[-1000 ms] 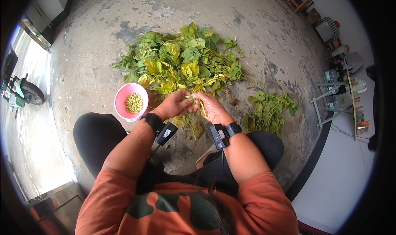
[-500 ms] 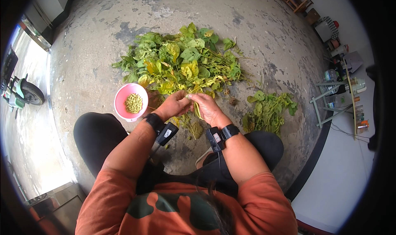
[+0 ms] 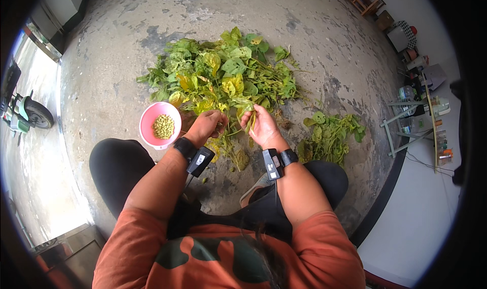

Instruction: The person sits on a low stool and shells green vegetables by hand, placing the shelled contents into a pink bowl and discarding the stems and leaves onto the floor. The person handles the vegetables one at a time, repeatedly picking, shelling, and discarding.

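Observation:
My right hand (image 3: 265, 126), palm partly turned up, has its fingers closed round a yellow-green bean plant sprig (image 3: 246, 107) with leaves. A short gap to the left is my left hand (image 3: 205, 125), fingers curled in a pinch; what they hold, if anything, is hidden. Just past both hands lies a big heap of leafy bean plants (image 3: 223, 71), green with yellowing leaves. Beside my left hand stands a pink bowl (image 3: 146, 124) with pale green shelled beans (image 3: 164, 126) in it.
A smaller pile of plants (image 3: 329, 131) lies by my right knee. Wilted scraps (image 3: 238, 157) are on the concrete floor (image 3: 111, 81) between my legs. A folding table (image 3: 413, 121) with bottles stands at the right; at the far left, a vehicle's wheel (image 3: 39, 112).
My hands have come apart: the left moved a little left, the right slightly right and up, turning its palm upward. The sprig now shows above the right fingers.

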Available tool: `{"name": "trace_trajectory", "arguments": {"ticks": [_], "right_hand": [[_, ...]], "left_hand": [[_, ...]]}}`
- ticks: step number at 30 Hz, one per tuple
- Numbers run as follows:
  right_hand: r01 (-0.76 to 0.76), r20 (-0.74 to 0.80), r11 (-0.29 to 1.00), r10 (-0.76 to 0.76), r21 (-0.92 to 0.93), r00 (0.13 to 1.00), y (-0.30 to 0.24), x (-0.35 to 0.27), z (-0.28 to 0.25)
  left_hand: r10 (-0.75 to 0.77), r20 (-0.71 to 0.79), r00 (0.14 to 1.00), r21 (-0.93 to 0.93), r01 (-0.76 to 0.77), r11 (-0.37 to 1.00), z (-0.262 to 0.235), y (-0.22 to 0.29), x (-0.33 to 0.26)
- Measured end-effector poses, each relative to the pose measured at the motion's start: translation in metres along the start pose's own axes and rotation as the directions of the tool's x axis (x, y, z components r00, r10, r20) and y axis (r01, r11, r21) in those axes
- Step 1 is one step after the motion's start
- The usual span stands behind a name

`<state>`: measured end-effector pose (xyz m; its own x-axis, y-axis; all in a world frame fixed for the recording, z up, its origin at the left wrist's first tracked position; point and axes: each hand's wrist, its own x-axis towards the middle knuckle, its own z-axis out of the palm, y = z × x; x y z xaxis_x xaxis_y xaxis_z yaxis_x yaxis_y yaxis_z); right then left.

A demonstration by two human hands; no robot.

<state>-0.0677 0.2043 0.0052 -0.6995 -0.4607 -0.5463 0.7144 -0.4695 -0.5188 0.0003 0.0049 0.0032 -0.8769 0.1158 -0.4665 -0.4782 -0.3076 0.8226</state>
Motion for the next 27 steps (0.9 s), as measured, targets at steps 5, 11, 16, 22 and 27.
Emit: {"name": "trace_trajectory", "arguments": {"ticks": [5,11,16,22,27], "right_hand": [[0.026,0.023,0.999,-0.027,0.031,0.999,-0.001,0.005,-0.005],[-0.011,0.162,0.999,0.017,-0.038,0.987,0.011,0.002,0.004],[-0.050,0.088,0.986,0.065,-0.160,0.994,0.011,0.001,0.004],[-0.041,-0.017,0.846,0.037,-0.531,0.999,0.018,-0.013,0.001],[0.057,0.005,0.749,-0.072,-0.660,0.997,0.021,-0.010,0.006]], "left_hand": [[0.036,0.047,0.998,0.145,-0.042,0.989,0.013,-0.002,-0.002],[0.106,0.053,0.993,0.364,-0.118,0.924,0.028,-0.011,-0.001],[0.266,-0.091,0.960,0.620,-0.155,0.769,0.020,-0.015,0.006],[0.466,-0.092,0.880,0.692,-0.279,0.665,0.009,-0.012,0.003],[0.456,-0.052,0.888,0.737,-0.274,0.618,0.012,-0.010,-0.002]]}}
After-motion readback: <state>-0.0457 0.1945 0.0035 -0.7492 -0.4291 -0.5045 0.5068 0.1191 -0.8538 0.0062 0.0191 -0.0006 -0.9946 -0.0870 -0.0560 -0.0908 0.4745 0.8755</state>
